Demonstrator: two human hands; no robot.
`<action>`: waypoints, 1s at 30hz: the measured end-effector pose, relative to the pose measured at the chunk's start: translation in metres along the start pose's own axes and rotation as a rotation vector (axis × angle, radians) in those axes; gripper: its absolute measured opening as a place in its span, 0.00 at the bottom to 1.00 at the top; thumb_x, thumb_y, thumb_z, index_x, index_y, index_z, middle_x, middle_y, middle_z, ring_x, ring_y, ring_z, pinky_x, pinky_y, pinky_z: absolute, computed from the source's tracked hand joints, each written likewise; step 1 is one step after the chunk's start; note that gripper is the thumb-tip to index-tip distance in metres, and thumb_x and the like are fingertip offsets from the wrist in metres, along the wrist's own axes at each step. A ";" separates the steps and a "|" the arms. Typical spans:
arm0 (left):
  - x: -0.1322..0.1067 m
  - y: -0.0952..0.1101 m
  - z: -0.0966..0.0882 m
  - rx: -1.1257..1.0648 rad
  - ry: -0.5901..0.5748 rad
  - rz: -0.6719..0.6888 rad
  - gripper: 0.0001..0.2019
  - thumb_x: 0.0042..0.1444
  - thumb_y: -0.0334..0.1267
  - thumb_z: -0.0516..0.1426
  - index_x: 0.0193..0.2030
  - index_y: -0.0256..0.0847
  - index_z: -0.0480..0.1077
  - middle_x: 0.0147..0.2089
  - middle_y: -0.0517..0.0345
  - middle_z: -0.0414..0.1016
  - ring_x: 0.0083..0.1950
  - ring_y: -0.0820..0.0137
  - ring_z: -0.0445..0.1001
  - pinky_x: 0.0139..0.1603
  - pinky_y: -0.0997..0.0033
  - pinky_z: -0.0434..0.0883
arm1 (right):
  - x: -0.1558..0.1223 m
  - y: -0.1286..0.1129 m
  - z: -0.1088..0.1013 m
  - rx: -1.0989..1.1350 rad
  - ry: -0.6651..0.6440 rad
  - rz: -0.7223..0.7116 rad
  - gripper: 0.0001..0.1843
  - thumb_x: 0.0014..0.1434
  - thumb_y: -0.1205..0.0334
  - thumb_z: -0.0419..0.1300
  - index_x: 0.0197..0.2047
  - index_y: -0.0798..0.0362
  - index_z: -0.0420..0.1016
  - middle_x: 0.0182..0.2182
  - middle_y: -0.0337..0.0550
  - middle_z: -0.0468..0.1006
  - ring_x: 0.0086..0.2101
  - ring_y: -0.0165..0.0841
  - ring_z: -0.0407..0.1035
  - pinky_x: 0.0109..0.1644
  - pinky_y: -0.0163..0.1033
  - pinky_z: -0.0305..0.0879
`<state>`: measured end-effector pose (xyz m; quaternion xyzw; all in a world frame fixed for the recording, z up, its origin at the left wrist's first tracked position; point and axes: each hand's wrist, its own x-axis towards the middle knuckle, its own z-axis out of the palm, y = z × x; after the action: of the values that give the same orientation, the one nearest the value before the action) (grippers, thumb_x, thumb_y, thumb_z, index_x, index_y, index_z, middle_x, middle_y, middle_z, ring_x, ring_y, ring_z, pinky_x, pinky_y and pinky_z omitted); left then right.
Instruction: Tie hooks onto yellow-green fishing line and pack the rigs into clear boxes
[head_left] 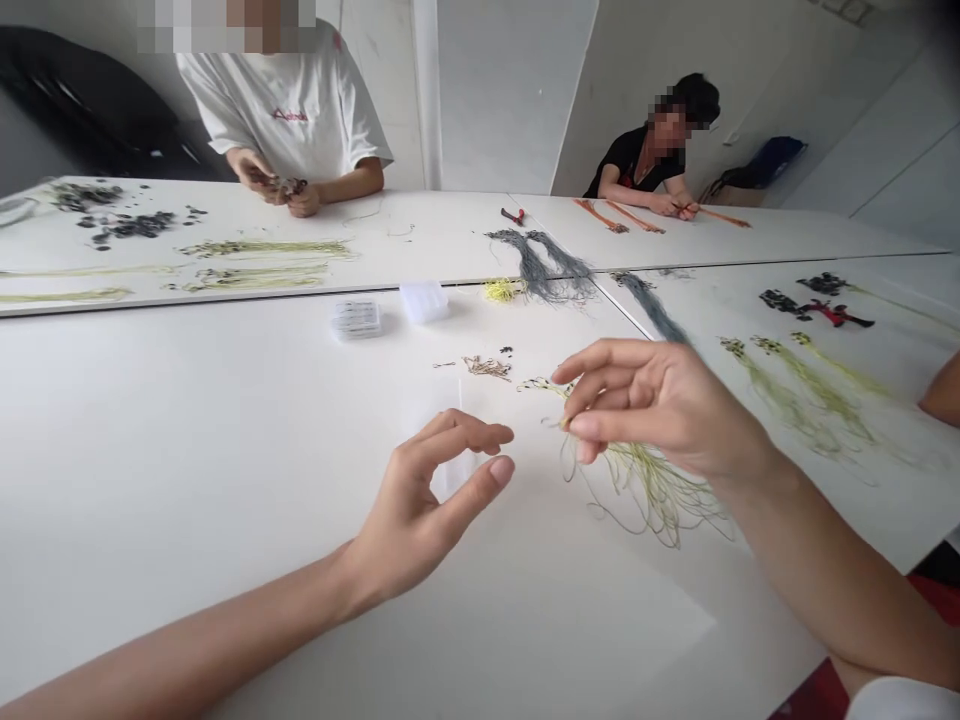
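My right hand [652,405] pinches the end of a thin yellow-green line [559,424] between thumb and fingers; a small piece sticks out past the fingertips, too fine to make out. Under and beside that hand lies a loose bundle of yellow-green lines [667,490] with dark ends. My left hand [442,490] hovers to its left, thumb and forefinger apart with nothing between them. Behind the left hand is a clear plastic tray [457,472], partly hidden. Beyond it lie a pile of small bronze-coloured metal pieces [487,368] and a few black bits [507,350].
Two clear plastic boxes [424,302] stand farther back, near grey line bundles [536,265] and a yellow bundle [501,290]. More yellow-green bundles [810,390] and red-handled pliers [836,314] lie right. Two people [289,120] work across the white table [187,480].
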<state>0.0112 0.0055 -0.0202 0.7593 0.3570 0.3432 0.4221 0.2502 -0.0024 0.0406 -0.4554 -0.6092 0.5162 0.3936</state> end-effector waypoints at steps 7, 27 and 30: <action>0.000 0.002 -0.003 -0.054 -0.072 -0.003 0.06 0.62 0.39 0.56 0.40 0.43 0.74 0.41 0.57 0.74 0.45 0.68 0.72 0.47 0.65 0.69 | 0.000 0.009 0.028 -0.093 -0.099 0.103 0.17 0.53 0.62 0.67 0.47 0.49 0.73 0.32 0.41 0.80 0.30 0.36 0.78 0.42 0.45 0.76; -0.002 -0.010 -0.002 0.139 -0.105 0.085 0.07 0.64 0.37 0.53 0.38 0.42 0.72 0.39 0.57 0.74 0.40 0.69 0.69 0.49 0.62 0.64 | 0.003 0.018 0.024 -0.127 -0.214 0.188 0.20 0.52 0.61 0.68 0.49 0.49 0.73 0.35 0.42 0.80 0.37 0.38 0.78 0.44 0.43 0.74; -0.001 -0.009 -0.003 0.148 -0.118 0.081 0.06 0.64 0.37 0.53 0.39 0.42 0.71 0.40 0.57 0.74 0.41 0.68 0.69 0.50 0.61 0.63 | 0.003 0.019 0.024 -0.118 -0.227 0.186 0.20 0.53 0.63 0.67 0.49 0.49 0.72 0.36 0.42 0.80 0.38 0.37 0.78 0.46 0.44 0.74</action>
<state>0.0062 0.0094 -0.0277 0.8211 0.3248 0.2875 0.3711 0.2292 -0.0046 0.0185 -0.4709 -0.6341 0.5621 0.2452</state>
